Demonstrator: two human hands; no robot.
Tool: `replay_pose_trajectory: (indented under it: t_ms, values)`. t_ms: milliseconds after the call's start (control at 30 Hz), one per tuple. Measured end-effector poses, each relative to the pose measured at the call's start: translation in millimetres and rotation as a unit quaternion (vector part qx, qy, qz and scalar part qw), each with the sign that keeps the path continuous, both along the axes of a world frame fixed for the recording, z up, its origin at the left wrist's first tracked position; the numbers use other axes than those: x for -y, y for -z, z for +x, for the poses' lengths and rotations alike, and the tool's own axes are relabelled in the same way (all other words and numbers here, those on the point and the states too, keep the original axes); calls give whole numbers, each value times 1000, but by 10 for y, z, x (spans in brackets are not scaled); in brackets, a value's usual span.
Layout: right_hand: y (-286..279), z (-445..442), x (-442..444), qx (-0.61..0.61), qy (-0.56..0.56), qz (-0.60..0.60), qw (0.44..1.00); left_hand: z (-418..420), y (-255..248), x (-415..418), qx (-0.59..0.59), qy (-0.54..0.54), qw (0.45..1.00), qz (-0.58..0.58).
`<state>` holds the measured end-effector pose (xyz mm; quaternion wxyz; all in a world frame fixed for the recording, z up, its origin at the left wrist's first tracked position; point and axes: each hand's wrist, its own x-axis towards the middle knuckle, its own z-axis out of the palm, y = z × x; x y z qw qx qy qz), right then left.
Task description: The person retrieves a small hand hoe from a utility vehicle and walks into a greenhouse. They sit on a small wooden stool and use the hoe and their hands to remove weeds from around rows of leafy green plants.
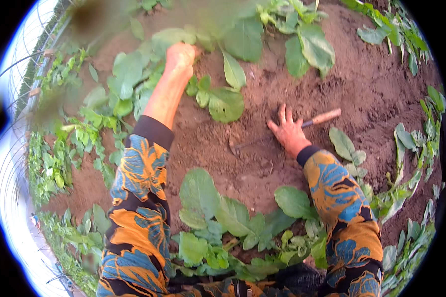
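Stretched far forward, my left hand is curled among broad green leaves of a leafy plant. Its fingertips are hidden, so whether it grips a stem does not show. My right hand has its fingers spread, low over bare brown soil. Under or just beside it lies a small hand hoe, its wooden handle pointing right and its thin metal shaft running left to a blade. Between the hands grows a small plant with a round, holed leaf.
Large-leaved plants grow close before my body. Another clump stands ahead, and a leafy row runs along the right. Thin hoops and pale sheeting border the left side. A blurred patch covers the top.
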<state>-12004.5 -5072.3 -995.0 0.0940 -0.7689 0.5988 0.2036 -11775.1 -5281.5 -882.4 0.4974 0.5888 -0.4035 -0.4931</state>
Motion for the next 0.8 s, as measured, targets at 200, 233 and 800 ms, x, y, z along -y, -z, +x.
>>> replay_pose_trajectory:
  t_ms: [200, 233, 800]
  values:
    - [-7, -97, -12, -41, -5, 21, 999, -53, -567, -1245, 139, 243, 952, -127]
    - [-4, -69, -13, -37, -10, 3, 999, 71, -522, -1411, 167, 274, 942, -99]
    - [-20, -23, 11, -21, 7, 19, 1000, 696, 1154, -2462, 581, 347, 736, 23]
